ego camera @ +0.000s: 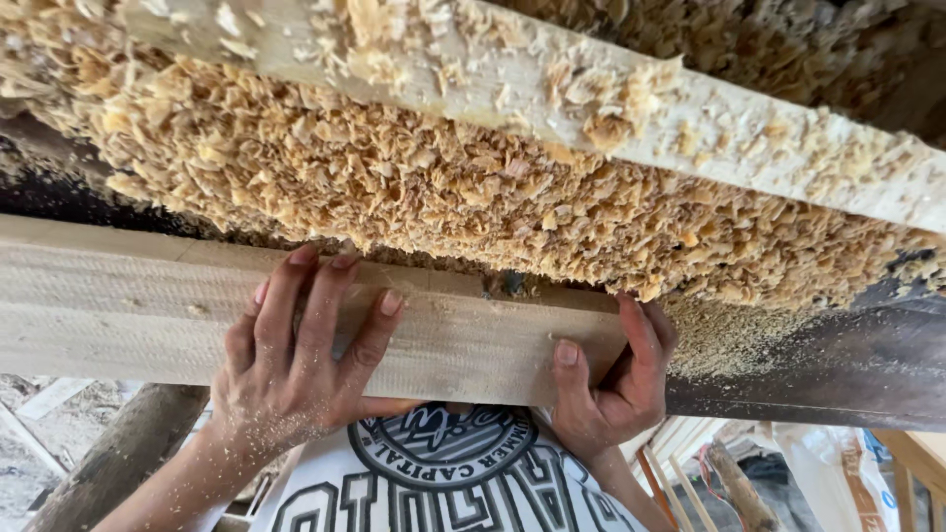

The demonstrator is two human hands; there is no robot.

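Nearest to us is the person's white printed shirt (443, 483), and just above it both bare hands rest on a pale wooden board (118, 305), our landmark throughout. The left hand (296, 365) lies flat on the board's near face, fingers spread and reaching up so the tips hook its top edge. The right hand (616, 379) grips the board's right end, thumb pressed to the near face and fingers curled round behind the cut end; we cannot tell how tightly they close. The board lies with its long axis running left to right across our view, its far end running out of the picture on the left, its broad face turned toward us. We judge the step in hand to be steadying or feeding the board along its length; the next move seems to call for both hands pushing evenly along that axis, with fingertips kept clear of the top edge. Beyond the board sits a thick bank of tan wood shavings (394, 187) on a dark machine bed (847, 355). Farther still, above the shavings, a second plank (749, 138) slants down to the right, dusted with chips. Below the board at left, a round log (118, 453) leans.
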